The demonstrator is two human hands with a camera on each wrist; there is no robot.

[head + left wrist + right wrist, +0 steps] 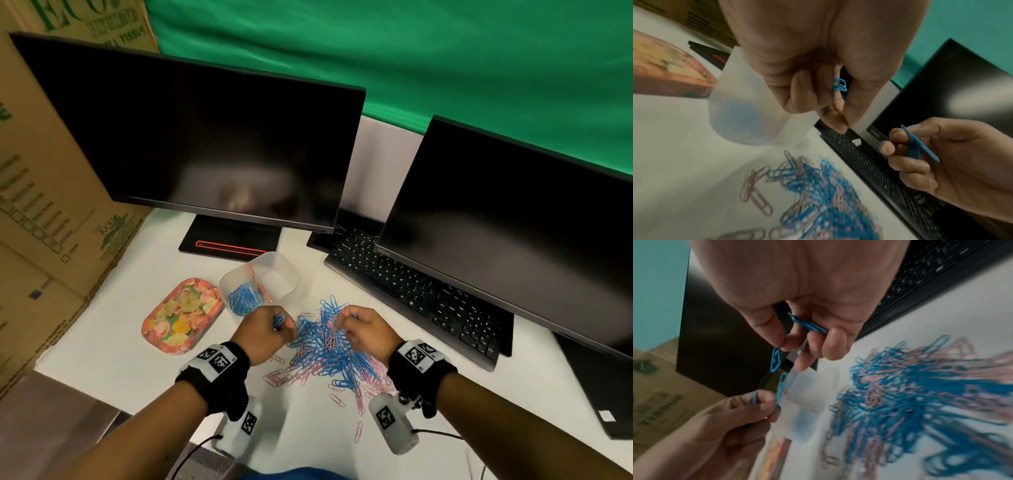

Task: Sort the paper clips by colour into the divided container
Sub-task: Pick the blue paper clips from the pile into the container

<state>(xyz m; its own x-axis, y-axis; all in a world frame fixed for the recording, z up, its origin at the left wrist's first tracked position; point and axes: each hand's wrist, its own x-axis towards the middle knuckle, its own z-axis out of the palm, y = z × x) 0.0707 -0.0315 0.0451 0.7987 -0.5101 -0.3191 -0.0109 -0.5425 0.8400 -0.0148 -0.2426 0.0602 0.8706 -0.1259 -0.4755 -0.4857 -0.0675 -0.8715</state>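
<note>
Head view is evenly and fairly brightly lit from overhead; only soft shadows are cast on the white desk (113, 308) under the forearms. Pale, diffuse glare is seen on both dark monitors beyond the hands (239, 192) (513, 219). Strong barrel distortion is seen: monitor edges are bowed toward the frame borders. Both wrist views are dimmer and softer. The paper clip pile (824, 191) below the hands is smeared by motion blur, and the translucent container (740, 113) is out of focus. Blue clips (809, 326) pinched close to the lens are rendered fairly sharp.
</note>
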